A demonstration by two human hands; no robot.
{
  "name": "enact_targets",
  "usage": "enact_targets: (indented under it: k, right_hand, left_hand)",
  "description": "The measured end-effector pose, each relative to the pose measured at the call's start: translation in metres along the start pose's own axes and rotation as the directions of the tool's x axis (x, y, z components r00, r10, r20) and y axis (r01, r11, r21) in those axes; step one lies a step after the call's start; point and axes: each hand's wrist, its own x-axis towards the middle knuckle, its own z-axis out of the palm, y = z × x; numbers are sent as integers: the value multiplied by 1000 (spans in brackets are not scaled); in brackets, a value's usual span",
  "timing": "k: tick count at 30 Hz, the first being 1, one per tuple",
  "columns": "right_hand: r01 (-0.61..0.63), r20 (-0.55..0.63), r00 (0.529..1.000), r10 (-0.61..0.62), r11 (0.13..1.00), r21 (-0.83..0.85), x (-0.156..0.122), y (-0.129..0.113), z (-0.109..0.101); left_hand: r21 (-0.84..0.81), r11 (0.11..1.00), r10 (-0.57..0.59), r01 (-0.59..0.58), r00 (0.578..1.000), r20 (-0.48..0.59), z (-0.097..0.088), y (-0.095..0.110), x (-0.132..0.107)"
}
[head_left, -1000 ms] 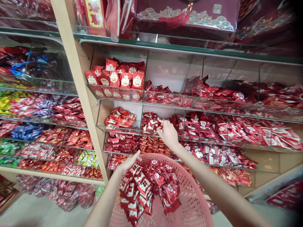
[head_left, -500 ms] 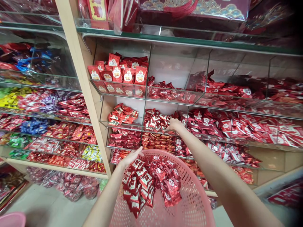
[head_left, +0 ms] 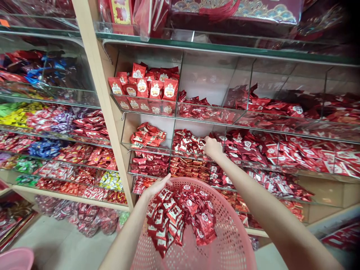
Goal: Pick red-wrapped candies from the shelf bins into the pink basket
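A pink perforated plastic basket [head_left: 234,228] holds two heaps of red wrapped packets: packets with cream labels [head_left: 168,219] on the left and darker red packets with round white marks [head_left: 201,215] on the right. My left hand [head_left: 158,186] is at the basket's far left rim, gripping it, its fingers partly hidden. My right hand [head_left: 213,149] reaches over the glass front of a shelf compartment, at the right end of red-and-cream packets [head_left: 187,142]. Its fingers are curled down, and the tips are hidden, so what they hold does not show.
Glass-fronted shelves carry many red packets, including upright cookie packets [head_left: 156,89] and orange-red packets [head_left: 147,134]. A wooden upright [head_left: 102,93] divides the units. Bagged sweets [head_left: 87,217] lie below on the left, and another pink basket [head_left: 17,258] stands on the floor.
The view has shifted slightly, the shelves moving a little right in the picture. My right hand stays at the same compartment, its fingers somewhat more curled. My left hand remains on the basket rim.
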Motion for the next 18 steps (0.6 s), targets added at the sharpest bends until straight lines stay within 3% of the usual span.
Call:
enact_targets:
  k: [3,6,9,12,15,18]
  right_hand:
    - [161,-209,970,-124,972,169,-17,-1,-17]
    - [354,-341,915,-217,838,415,-50,-9,-22]
    - [342,-207,938,-279,642,686,-93,-20,5]
    - [159,43,931,-363,510,846,-130,-31,59]
    - [14,203,891,-406,472,882,-149,-41,110]
    - [-42,281,874,-396,514,857,-149,-51,134]
  left_hand:
    - [-2,1000,1,-1,1000,2,0,-1,1]
    - [-25,1000,8,-7,1000,9,-1,-3,3]
    - [-79,997,1,1,1000,27,-1,-4,5]
    - [-182,983,22,-3,995,102,0,-3,4]
    - [-159,987,4,9,997,79,1,-3,3]
    - [-152,988,-6,20,996,86,-2,-5,4]
